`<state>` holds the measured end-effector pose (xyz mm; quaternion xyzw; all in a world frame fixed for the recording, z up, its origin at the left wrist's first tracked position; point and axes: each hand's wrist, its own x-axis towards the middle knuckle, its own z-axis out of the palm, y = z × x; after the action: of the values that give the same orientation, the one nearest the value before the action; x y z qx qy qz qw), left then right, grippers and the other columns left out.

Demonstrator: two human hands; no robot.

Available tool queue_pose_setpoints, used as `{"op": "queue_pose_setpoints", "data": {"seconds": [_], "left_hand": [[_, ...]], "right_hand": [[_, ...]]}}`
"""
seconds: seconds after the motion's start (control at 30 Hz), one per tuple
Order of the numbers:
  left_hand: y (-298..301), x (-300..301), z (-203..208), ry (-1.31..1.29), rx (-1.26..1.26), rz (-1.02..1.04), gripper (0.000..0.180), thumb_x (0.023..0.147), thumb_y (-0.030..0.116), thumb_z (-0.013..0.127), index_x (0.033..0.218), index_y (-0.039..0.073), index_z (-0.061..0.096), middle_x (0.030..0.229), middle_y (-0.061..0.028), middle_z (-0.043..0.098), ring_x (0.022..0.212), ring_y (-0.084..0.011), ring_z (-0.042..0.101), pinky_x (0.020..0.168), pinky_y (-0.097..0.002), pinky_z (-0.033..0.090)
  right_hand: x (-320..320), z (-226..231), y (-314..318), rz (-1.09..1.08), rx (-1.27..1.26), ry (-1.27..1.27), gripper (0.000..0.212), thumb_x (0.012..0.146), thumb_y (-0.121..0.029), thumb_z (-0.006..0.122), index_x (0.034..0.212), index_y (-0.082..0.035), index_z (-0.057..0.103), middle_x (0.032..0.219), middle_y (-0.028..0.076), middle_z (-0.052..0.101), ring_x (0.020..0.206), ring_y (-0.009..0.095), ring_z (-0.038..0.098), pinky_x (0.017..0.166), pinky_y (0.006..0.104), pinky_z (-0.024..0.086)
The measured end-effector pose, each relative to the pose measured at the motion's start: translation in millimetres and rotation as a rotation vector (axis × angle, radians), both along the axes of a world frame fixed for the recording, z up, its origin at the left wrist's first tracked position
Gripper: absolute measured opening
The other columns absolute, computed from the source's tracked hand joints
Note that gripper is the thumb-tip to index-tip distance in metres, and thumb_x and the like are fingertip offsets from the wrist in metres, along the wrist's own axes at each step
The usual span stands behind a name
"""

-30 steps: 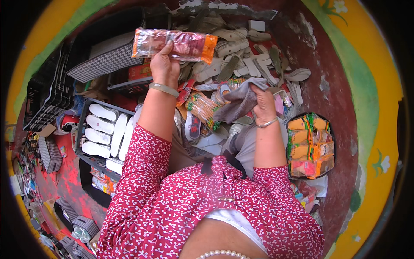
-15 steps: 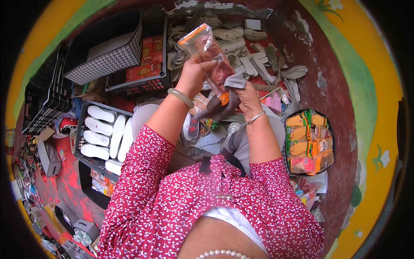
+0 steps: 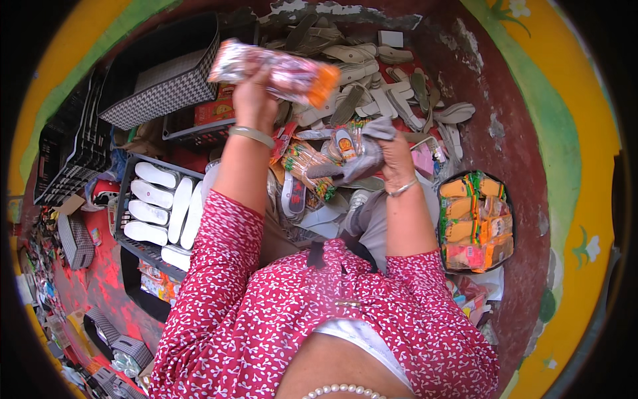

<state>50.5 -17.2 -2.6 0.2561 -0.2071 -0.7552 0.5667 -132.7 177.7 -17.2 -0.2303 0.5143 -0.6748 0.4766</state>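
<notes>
My left hand, raised at the upper left, is closed around a clear plastic packet with orange ends and dark red contents. Motion blurs the packet, and glare hides what exactly lies inside. Lower and to the right, my right hand grips a grey cloth, which hangs bunched toward the middle. Beneath the cloth are bundles of thin, colourful-tipped sticks in clear wrap and a shoe insole with an orange print.
Loose insoles are heaped at the back against the wall. A dark crate of white insoles stands at left, below a checkered bin. On the right is a black basket of yellow and orange packets.
My left hand has carried the packet up and left, away from the cloth, turning it nearly level. My right hand keeps the cloth, slightly lower and to the right, uncovering the stick bundles.
</notes>
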Motion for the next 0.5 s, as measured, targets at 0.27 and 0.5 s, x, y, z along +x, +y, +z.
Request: {"op": "queue_pose_setpoints", "data": {"seconds": [0.27,0.5], "left_hand": [[38.7,-21.2,10.6,0.229,-0.064,-0.677,0.046,0.077,0.007,0.061,0.119,-0.001,0.045,0.111,-0.0122,0.057,0.101,-0.0241,0.057,0.093,-0.0381,0.043],[87.8,-34.7,17.7,-0.295,-0.418,-0.993,0.037,0.075,0.001,0.061,0.111,0.002,0.057,0.096,-0.0047,0.062,0.090,-0.0141,0.057,0.085,-0.0280,0.043]], "right_hand": [[-43.0,-18.5,-6.1,-0.191,-0.076,-0.318,0.025,0.079,-0.005,0.063,0.103,0.000,0.057,0.098,0.008,0.061,0.090,0.020,0.060,0.080,0.0328,0.049],[-7.9,17.3,-9.7,0.163,-0.159,-0.401,0.026,0.088,-0.017,0.055,0.107,0.001,0.055,0.103,0.010,0.061,0.092,0.019,0.060,0.081,0.0318,0.049]]}}
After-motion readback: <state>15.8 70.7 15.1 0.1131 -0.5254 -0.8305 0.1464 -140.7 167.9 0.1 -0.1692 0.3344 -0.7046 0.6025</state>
